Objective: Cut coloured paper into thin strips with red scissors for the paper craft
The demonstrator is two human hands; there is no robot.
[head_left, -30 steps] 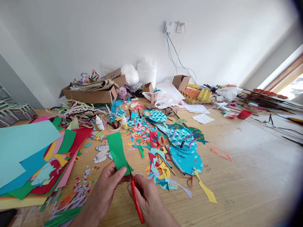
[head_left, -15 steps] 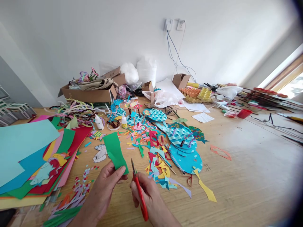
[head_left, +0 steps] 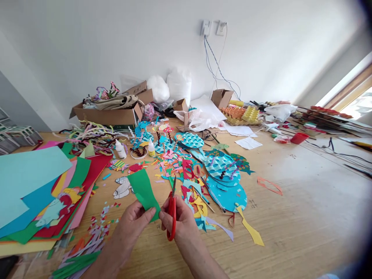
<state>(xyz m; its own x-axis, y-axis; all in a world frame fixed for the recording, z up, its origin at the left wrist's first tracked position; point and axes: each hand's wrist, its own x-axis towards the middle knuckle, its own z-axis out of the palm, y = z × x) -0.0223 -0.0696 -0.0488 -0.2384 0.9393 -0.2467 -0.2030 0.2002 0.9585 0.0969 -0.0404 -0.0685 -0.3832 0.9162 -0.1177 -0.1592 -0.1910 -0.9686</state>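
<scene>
A strip of green paper (head_left: 143, 190) is pinched between the thumb and fingers of my left hand (head_left: 136, 219), its far end tilted up and away. My right hand (head_left: 181, 215) grips red-handled scissors (head_left: 172, 217), blades pointing away from me. The thumb of that hand is close to the paper's near right edge; whether it touches is hard to tell. White fish cutouts (head_left: 122, 187) lie just beyond the green strip. Many coloured paper scraps (head_left: 190, 186) are spread past my right hand, beside blue paper discs (head_left: 232, 193) with woven wave-like strips.
Coloured sheets (head_left: 35, 182) are stacked at left, with purple and green strips (head_left: 78, 261) nearer me. Glue bottles (head_left: 120, 149), pipe cleaners (head_left: 93, 135) and a cardboard box (head_left: 107, 115) stand farther back. A red cup (head_left: 300, 138) and an orange paper outline (head_left: 269, 185) are at right.
My right hand has turned the scissors so the blades point more upright, and has moved in close to the green paper. The paper has shifted slightly toward me and right.
</scene>
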